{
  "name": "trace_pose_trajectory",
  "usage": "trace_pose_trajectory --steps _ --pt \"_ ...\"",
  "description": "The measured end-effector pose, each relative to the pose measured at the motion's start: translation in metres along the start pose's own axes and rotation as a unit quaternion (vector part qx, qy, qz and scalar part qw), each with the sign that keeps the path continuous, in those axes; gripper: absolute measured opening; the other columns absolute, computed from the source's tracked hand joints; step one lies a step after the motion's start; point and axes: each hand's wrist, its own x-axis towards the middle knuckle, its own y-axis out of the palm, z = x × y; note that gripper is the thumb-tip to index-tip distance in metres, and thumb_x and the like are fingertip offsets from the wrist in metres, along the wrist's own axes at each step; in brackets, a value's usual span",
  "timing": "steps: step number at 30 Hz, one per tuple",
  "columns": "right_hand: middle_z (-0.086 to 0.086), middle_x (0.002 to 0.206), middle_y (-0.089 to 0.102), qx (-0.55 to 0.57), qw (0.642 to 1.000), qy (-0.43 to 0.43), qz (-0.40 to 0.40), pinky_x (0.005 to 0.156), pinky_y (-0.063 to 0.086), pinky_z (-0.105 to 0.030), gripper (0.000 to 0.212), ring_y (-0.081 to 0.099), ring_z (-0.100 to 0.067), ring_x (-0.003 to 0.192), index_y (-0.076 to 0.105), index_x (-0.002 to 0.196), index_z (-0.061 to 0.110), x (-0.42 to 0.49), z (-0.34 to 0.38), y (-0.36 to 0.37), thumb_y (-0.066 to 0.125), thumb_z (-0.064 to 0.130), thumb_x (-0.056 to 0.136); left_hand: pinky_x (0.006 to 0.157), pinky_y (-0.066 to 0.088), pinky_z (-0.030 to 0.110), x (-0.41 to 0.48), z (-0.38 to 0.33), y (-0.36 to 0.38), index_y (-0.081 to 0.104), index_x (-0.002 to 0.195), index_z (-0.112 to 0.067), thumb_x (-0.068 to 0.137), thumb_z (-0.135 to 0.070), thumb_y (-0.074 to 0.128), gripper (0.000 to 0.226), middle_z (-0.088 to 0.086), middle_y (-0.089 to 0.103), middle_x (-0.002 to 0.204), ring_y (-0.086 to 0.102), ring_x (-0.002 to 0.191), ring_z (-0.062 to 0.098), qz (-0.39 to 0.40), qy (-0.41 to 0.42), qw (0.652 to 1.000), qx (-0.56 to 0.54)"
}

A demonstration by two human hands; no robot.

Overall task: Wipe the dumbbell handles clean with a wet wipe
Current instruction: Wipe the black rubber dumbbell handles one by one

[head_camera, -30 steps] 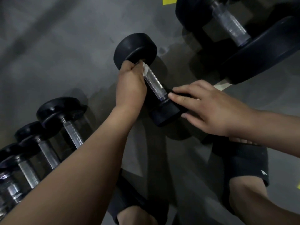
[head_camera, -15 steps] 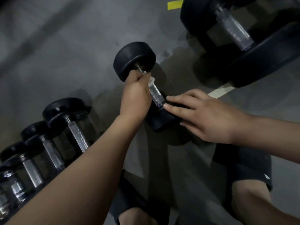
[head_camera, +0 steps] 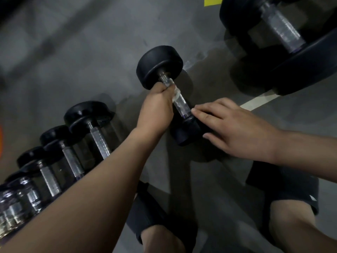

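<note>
A small black dumbbell point(head_camera: 160, 64) lies on the grey floor in the middle of the head view. Its metal handle point(head_camera: 182, 104) runs from the far head down to the near head point(head_camera: 186, 131). My left hand point(head_camera: 156, 108) grips the upper part of the handle, with a white wet wipe point(head_camera: 176, 94) wrapped under the fingers. My right hand point(head_camera: 235, 125) rests with straight fingers on top of the near head and steadies it.
A row of several black dumbbells point(head_camera: 87, 115) lines the floor at the lower left. A much larger dumbbell point(head_camera: 280, 31) lies at the upper right. My two knees in dark shorts point(head_camera: 284, 183) fill the bottom. A yellow floor mark point(head_camera: 213, 0) shows at the top.
My left hand with the wipe slid down the handle from the far head toward the middle, then back up a little. My right hand stayed on the near head.
</note>
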Motion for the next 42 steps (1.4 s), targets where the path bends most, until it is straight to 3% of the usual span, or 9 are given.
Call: trace_pose_trajectory --steps 7,9,13,18,21,24,29,35,42 --pt "0.001 0.150 0.038 0.102 0.984 0.148 0.013 0.105 0.041 -0.025 0.088 0.051 -0.019 0.128 0.028 0.158 0.016 -0.012 -0.006 0.010 0.054 0.060 0.087 0.078 0.031 0.018 0.003 0.011 0.004 0.062 0.133 -0.011 0.100 -0.009 0.048 0.037 0.011 0.056 0.115 0.055 0.097 0.025 -0.018 0.015 0.999 -0.022" --pt "0.001 0.150 0.038 0.093 0.985 0.144 0.016 0.105 0.044 -0.028 0.087 0.052 -0.020 0.128 0.028 0.158 0.015 -0.013 -0.005 0.011 0.054 0.058 0.087 0.078 0.029 0.010 -0.014 0.012 0.007 0.064 0.134 -0.014 0.101 -0.016 0.049 0.036 0.002 0.054 0.112 0.050 0.094 0.014 -0.007 0.069 0.997 -0.034" --pt "-0.002 0.148 0.038 0.072 0.989 0.129 0.019 0.103 0.049 -0.037 0.085 0.053 -0.025 0.126 0.029 0.158 0.013 -0.009 0.002 0.012 0.053 0.056 0.088 0.083 0.045 0.024 -0.029 0.013 0.006 0.074 0.116 -0.015 0.102 -0.017 0.058 0.021 0.003 0.067 0.110 0.064 0.095 0.011 0.046 0.097 0.991 -0.079" --pt "0.001 0.149 0.036 0.076 0.990 0.112 0.030 0.103 0.049 -0.041 0.083 0.053 -0.027 0.127 0.027 0.159 0.018 -0.008 0.006 0.008 0.052 0.056 0.089 0.097 0.046 0.026 -0.017 0.018 -0.014 0.077 0.116 -0.013 0.097 -0.015 0.064 0.023 0.010 0.072 0.117 0.067 0.108 0.024 0.099 0.133 0.984 -0.066" --pt "0.005 0.158 0.027 0.100 0.987 0.106 0.060 0.113 0.040 -0.034 0.086 0.044 -0.021 0.138 0.022 0.160 0.021 -0.011 0.005 0.002 0.054 0.056 0.087 0.095 0.041 0.019 -0.016 0.017 -0.013 0.075 0.119 -0.009 0.097 -0.007 0.063 0.025 0.012 0.070 0.120 0.065 0.112 0.028 0.054 0.077 0.993 -0.066" --pt "0.008 0.164 0.019 0.122 0.979 0.115 0.113 0.116 0.025 -0.019 0.087 0.031 -0.011 0.146 0.019 0.160 0.022 -0.008 0.003 -0.012 0.064 0.047 0.090 0.101 0.042 0.015 -0.028 0.010 -0.014 0.075 0.119 -0.013 0.098 -0.009 0.063 0.025 0.006 0.070 0.122 0.064 0.114 0.021 0.111 0.093 0.984 -0.102" --pt "0.008 0.157 0.037 0.091 0.981 0.106 0.133 0.110 0.027 -0.017 0.076 0.042 -0.012 0.139 0.037 0.155 0.023 0.008 0.005 -0.031 0.065 0.049 0.089 0.104 0.045 0.030 -0.022 0.010 -0.021 0.075 0.122 -0.023 0.099 -0.018 0.063 0.025 0.004 0.069 0.127 0.062 0.119 0.023 0.144 0.093 0.983 -0.062" --pt "-0.003 0.114 0.066 0.046 0.991 0.120 0.042 0.094 0.048 -0.035 0.050 0.062 -0.023 0.107 0.072 0.118 0.013 0.028 0.018 -0.025 0.062 0.050 0.086 0.100 0.049 0.033 -0.034 0.021 -0.006 0.077 0.117 -0.019 0.100 -0.017 0.063 0.023 0.005 0.071 0.119 0.066 0.110 0.022 0.078 0.122 0.985 -0.098" --pt "0.001 0.110 0.060 0.067 0.992 0.111 0.001 0.090 0.050 -0.038 0.044 0.062 -0.020 0.099 0.070 0.117 0.016 0.024 0.035 -0.008 0.062 0.047 0.087 0.093 0.054 0.036 -0.035 0.031 -0.005 0.076 0.117 -0.013 0.095 -0.012 0.068 0.024 0.015 0.073 0.112 0.069 0.102 0.035 0.000 0.110 0.993 -0.042"
